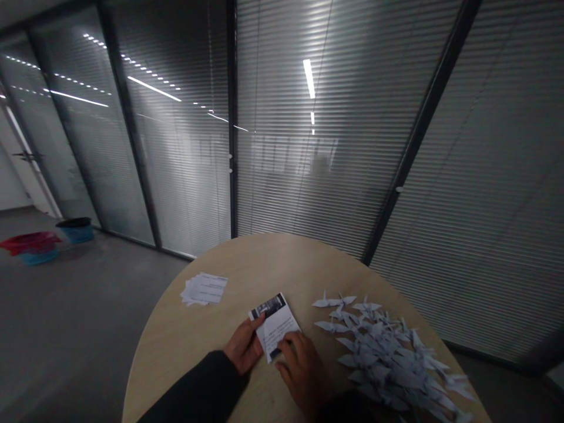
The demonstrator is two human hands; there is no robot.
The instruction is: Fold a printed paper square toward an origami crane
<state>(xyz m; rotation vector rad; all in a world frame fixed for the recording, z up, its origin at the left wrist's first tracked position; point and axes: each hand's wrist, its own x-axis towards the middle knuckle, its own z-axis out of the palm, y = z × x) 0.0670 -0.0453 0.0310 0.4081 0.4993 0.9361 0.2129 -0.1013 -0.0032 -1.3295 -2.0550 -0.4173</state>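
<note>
A printed sheet of paper (pixel 277 324), with a dark picture along its top edge and lines of text below, lies between my hands over the table. My left hand (pixel 245 345) grips its left edge, thumb on top and fingers underneath. Bent over the lower right part of the paper are the fingers of my right hand (pixel 302 365), touching it; whether they pinch it is hard to make out. A heap of folded white paper cranes (pixel 388 352) spreads to the right of my right hand. Toward the table's left edge rests a small stack of printed paper sheets (pixel 205 289).
The round wooden table (pixel 282 252) stands close to a glass partition with blinds (pixel 308 194). On the floor at left are a bin with a red liner (pixel 33 247) and a blue bin with a black liner (pixel 76 230).
</note>
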